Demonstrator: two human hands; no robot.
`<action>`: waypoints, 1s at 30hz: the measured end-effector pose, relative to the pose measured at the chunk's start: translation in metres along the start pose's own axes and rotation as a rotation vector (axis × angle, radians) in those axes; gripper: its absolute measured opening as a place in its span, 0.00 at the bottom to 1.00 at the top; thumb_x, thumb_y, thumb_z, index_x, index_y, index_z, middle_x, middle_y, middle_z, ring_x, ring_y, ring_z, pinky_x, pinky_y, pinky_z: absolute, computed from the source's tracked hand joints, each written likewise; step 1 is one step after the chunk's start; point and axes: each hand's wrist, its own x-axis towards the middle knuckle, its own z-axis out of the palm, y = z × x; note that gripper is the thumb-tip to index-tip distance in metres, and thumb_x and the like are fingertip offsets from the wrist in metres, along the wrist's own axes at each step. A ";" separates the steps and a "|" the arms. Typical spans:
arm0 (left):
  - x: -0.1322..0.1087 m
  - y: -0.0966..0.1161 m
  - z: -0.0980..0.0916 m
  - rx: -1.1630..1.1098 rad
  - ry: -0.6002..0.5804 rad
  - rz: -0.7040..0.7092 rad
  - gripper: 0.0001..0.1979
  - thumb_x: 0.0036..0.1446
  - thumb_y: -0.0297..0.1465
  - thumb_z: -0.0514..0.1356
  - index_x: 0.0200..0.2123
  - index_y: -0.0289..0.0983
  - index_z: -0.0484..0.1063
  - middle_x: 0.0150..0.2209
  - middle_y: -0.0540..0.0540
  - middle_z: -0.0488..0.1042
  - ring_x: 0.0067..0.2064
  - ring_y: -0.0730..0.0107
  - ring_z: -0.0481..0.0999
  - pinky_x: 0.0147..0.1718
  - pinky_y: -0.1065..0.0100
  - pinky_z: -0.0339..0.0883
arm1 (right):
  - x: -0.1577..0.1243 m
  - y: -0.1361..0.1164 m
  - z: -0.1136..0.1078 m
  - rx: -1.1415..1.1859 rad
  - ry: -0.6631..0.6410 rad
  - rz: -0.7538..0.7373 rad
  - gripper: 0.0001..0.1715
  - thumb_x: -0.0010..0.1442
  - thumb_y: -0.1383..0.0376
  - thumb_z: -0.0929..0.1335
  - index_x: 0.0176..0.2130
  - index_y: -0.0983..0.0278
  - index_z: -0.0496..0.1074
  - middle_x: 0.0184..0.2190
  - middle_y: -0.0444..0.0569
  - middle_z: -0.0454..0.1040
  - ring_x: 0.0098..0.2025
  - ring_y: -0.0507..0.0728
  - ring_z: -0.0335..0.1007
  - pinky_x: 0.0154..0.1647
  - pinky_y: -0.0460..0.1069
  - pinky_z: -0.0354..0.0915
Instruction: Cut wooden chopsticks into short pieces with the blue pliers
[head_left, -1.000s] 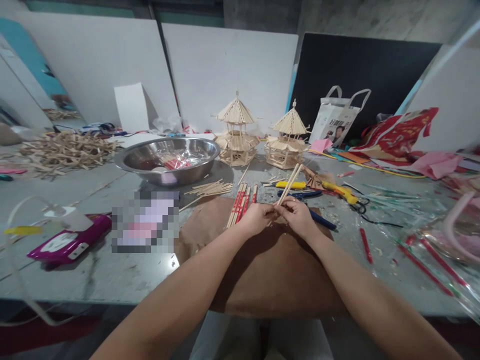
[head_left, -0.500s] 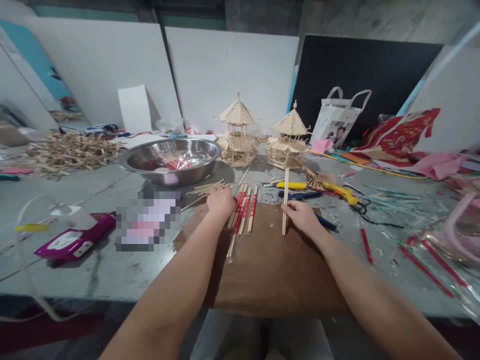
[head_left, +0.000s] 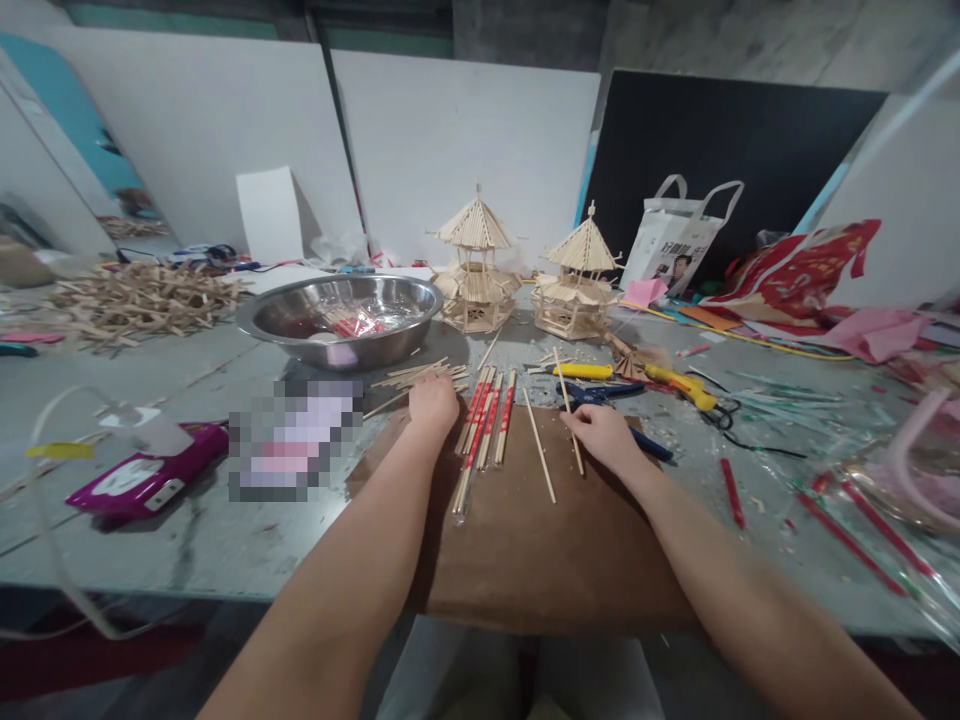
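My right hand (head_left: 600,432) pinches one pale wooden chopstick (head_left: 572,430) that slants across the brown board (head_left: 517,570). To its left, a second bare chopstick (head_left: 539,445) lies apart on the board. My left hand (head_left: 433,405) is at the board's upper left edge, fingers curled down at a pile of loose wooden sticks (head_left: 401,376); what the fingertips hold is hidden. Between my hands lie several chopstick pairs (head_left: 487,425) in clear wrappers with red bands, one overlapping the others and reaching lower.
Behind stand two stick-built pavilions (head_left: 476,270) and a steel basin (head_left: 337,350) containing red-banded packets. A yellow cutter (head_left: 583,371), blue pliers (head_left: 600,391) and a yellow-handled tool (head_left: 682,385) lie beyond my right hand. A purple device (head_left: 154,475) with a cable sits left; wrapper scraps litter the right.
The two chopsticks held together in my right hand have parted: one now lies on the board to the left, the other leans in my fingers. My left hand has shifted slightly left.
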 end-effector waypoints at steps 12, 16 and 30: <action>0.004 0.009 -0.004 -0.357 0.085 0.089 0.20 0.45 0.21 0.50 0.44 0.32 0.65 0.39 0.39 0.69 0.41 0.64 0.68 0.41 0.68 0.60 | -0.003 -0.004 0.000 0.270 0.051 -0.099 0.17 0.49 0.55 0.61 0.24 0.65 0.68 0.18 0.44 0.68 0.22 0.51 0.61 0.24 0.45 0.54; -0.008 0.038 -0.007 -0.803 0.059 0.236 0.19 0.46 0.24 0.52 0.45 0.34 0.64 0.34 0.46 0.70 0.30 0.75 0.68 0.32 0.73 0.62 | -0.001 -0.003 0.005 0.640 0.058 -0.009 0.17 0.45 0.54 0.64 0.27 0.66 0.68 0.16 0.41 0.64 0.17 0.49 0.57 0.19 0.45 0.55; -0.046 0.081 0.000 -1.111 -0.021 0.580 0.23 0.47 0.26 0.53 0.50 0.36 0.58 0.39 0.44 0.65 0.27 0.81 0.65 0.28 0.76 0.62 | -0.007 -0.014 -0.001 0.963 -0.063 0.006 0.17 0.42 0.56 0.68 0.28 0.67 0.69 0.20 0.43 0.68 0.19 0.48 0.61 0.22 0.46 0.62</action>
